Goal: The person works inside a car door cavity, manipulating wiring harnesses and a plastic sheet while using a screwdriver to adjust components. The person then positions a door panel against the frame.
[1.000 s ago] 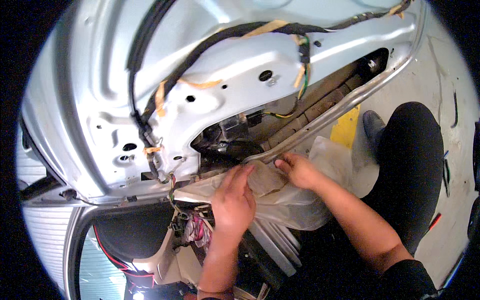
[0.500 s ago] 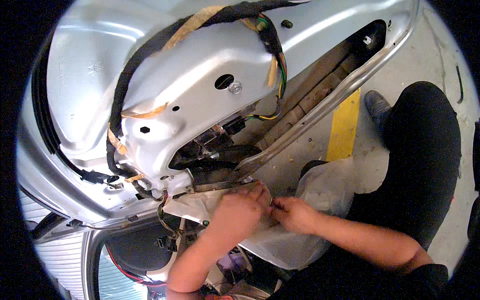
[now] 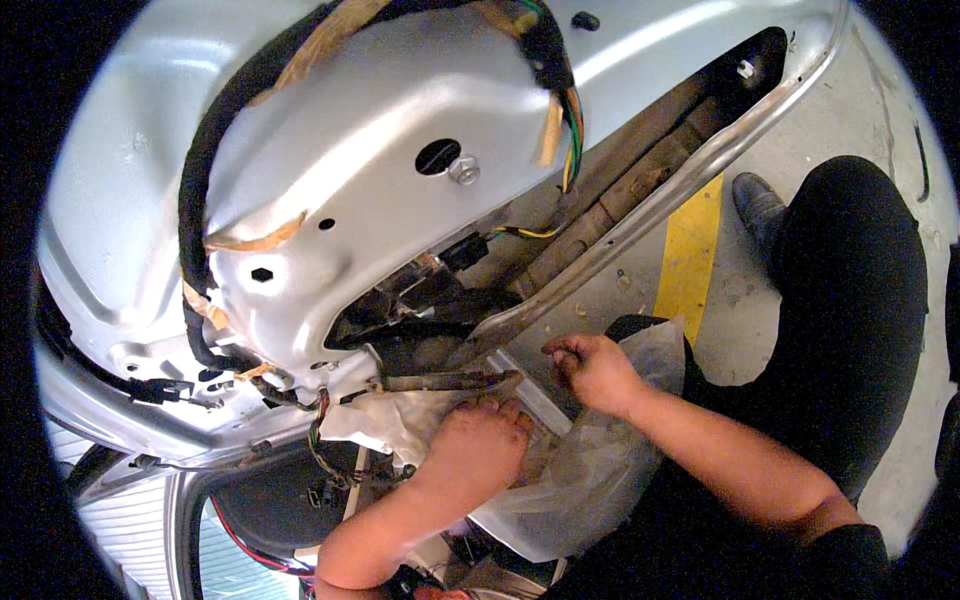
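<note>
A bare silver car door panel (image 3: 370,150) fills the view, its lower edge near my hands. From there a translucent plastic sheet (image 3: 580,490) hangs in folds towards my lap. My left hand (image 3: 485,440) is closed on the sheet, fingers curled over its upper part; the fingertips are partly hidden. My right hand (image 3: 595,370) is raised just to the right, apart from the left hand. Its fingers are bent together in a pinch, and whatever may lie between them is too small to make out. A pale strip (image 3: 530,390) lies between the two hands.
A thick black wiring harness (image 3: 200,190) with loose tan tape arches across the panel. Thin coloured wires (image 3: 572,140) enter the long opening. Bundled wires (image 3: 318,425) hang by the sheet. A yellow floor stripe (image 3: 690,245) runs beside my leg (image 3: 850,260).
My right hand has moved up and right, away from my left hand. The left hand has shifted slightly down, and the sheet is bunched differently. The view has shifted a little over the door.
</note>
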